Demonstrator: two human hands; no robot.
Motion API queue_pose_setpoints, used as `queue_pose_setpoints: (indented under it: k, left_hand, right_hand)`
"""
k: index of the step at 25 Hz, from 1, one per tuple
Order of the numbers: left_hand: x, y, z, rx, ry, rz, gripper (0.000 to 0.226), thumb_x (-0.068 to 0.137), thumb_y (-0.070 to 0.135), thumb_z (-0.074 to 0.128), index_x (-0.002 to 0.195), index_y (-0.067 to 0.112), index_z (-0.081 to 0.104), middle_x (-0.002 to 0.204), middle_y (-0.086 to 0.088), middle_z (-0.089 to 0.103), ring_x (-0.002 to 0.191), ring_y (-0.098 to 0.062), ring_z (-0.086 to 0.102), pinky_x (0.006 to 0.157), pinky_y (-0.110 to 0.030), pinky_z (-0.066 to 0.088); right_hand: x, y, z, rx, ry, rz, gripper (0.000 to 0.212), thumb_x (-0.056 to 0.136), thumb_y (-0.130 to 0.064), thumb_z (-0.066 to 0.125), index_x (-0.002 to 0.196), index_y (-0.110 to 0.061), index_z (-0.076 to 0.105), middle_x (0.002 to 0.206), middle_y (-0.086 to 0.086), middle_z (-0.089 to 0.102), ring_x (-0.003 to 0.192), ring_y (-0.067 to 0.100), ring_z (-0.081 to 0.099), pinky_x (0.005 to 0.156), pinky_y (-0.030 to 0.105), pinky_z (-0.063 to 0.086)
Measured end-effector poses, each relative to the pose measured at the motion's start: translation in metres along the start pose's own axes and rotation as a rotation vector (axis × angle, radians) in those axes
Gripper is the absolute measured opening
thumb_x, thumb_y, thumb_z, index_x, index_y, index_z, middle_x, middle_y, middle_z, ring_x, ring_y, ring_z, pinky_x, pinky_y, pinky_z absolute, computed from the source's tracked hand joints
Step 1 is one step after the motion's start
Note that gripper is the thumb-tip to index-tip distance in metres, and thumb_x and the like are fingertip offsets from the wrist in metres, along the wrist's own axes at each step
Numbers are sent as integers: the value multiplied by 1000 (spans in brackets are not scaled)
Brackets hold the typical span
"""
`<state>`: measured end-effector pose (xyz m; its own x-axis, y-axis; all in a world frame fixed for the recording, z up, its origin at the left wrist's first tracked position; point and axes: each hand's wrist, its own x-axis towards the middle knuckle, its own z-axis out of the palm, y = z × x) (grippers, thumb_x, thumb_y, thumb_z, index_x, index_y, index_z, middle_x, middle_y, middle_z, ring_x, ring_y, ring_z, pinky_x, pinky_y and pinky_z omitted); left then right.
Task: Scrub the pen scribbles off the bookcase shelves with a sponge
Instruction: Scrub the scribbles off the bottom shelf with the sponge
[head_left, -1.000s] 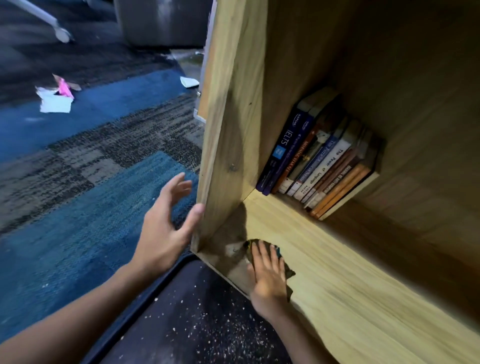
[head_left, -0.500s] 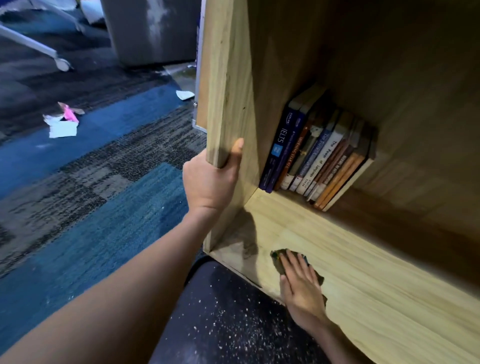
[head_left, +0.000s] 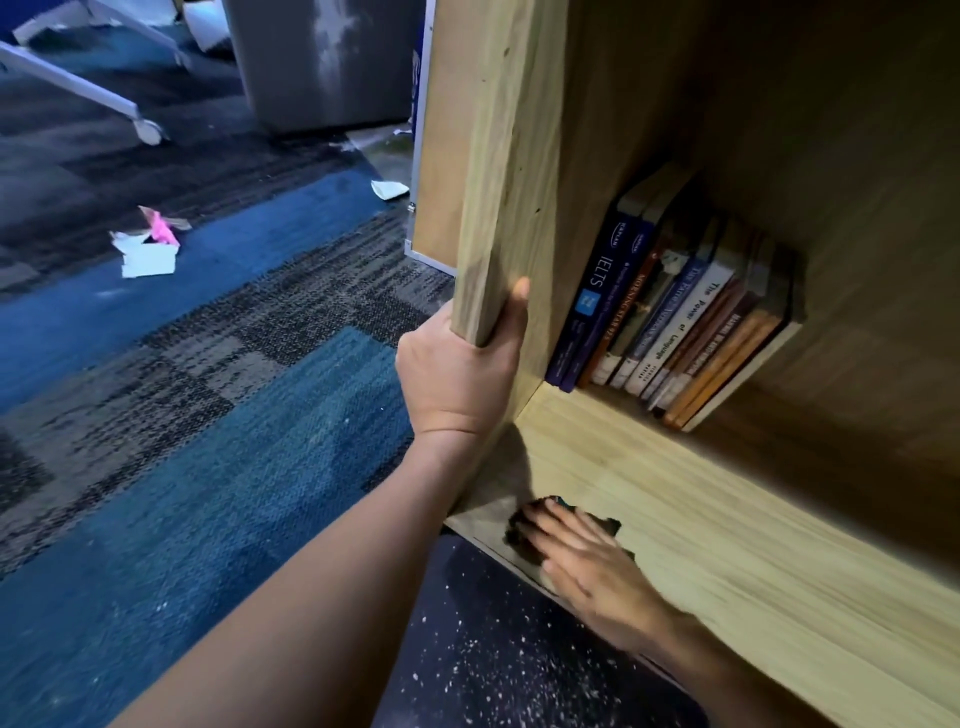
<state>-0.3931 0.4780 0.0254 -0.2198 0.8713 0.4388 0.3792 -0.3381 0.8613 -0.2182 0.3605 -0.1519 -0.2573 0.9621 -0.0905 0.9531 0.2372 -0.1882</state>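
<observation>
Your left hand (head_left: 460, 382) grips the bookcase's side panel (head_left: 498, 171) while your flat right hand (head_left: 587, 564) presses the sponge (head_left: 522, 538) at the shelf's (head_left: 675, 499) front corner, where it could slip off the edge.

A bookcase (head_left: 509, 171) of pale, matt wood with a visible straight grain, its shelf (head_left: 675, 499) in the same smooth light wood, holds a row of paperback books (head_left: 670, 317) with glossy printed spines in navy, white and orange. A dark, rough-looking sponge (head_left: 524, 530) lies flat on the shelf surface, blurred at its edges. The floor beside the unit is coarse woven carpet (head_left: 208, 415) in blue and grey-black tiles, scattered with crumpled white and pink paper scraps (head_left: 148, 249), while a smooth white-painted metal leg ending in a plastic caster (head_left: 148, 130) stands farther back.
</observation>
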Motion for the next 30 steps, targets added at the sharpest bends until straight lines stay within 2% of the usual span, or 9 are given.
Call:
queue_pose_setpoints:
  k: [5,8,11,16,20,22,26,28,30]
  left_hand:
    - [0,0,4,-49,53,17,56,77,65,58,46,25,34,51,-7,52,56,-36,55,51,-36,42]
    - [0,1,1,-62,28,18,54,78,64,58,48,26,34,57,-14,57,58,-38,57,51,-42,46]
    - [-1,4,-1,-73,35,-1,51,79,59,60,49,26,35,61,-16,60,62,-41,58,55,-47,48]
    - [-3,7,-1,-87,55,16,48,80,56,62,51,28,35,61,-8,57,63,-37,57,55,-41,46]
    - [-2,4,-1,-100,32,-14,46,81,57,63,53,29,37,62,-10,58,65,-39,58,56,-46,48]
    - [-1,3,-1,-105,29,1,44,81,58,61,55,30,40,63,-10,62,65,-38,60,57,-46,49]
    - [-3,5,1,-83,60,17,43,81,59,60,59,24,46,65,-9,63,68,-37,61,60,-44,49]
    - [-2,4,0,-76,74,17,42,80,58,61,60,25,44,65,-7,62,68,-37,60,60,-43,48]
    - [-2,3,0,-93,75,0,41,79,57,62,61,26,42,67,-9,62,71,-38,60,62,-43,49]
  right_hand:
    - [69,-23,-4,98,143,396,53,99,-40,17,151,-31,17,158,-13,1,147,13,-9,122,41,0]
    - [47,-62,6,112,78,111,49,101,-35,17,147,-29,30,158,-13,13,148,12,2,121,41,0]
    - [10,-21,-8,108,-44,26,50,99,-47,4,148,-42,6,154,-22,-6,144,2,-15,119,34,-11]
    - [67,-4,-4,66,163,521,54,101,-26,25,152,-29,8,157,-11,-4,146,15,-10,121,38,-4]
    - [27,-50,8,83,24,95,56,97,-41,0,151,-32,13,156,-16,0,145,8,-11,120,34,-5]
    - [26,-4,-5,-27,91,-42,47,103,-38,17,149,-30,23,155,-12,10,147,13,4,121,36,8]
    - [61,52,-14,37,122,592,55,101,-30,30,153,-25,11,161,-2,3,148,22,0,119,41,-4]
    - [86,15,-4,32,242,690,59,95,-28,43,150,-18,24,158,4,21,146,27,15,120,45,4]
    - [105,-39,7,186,337,601,54,84,-24,44,136,-9,48,142,12,49,133,31,41,113,45,28]
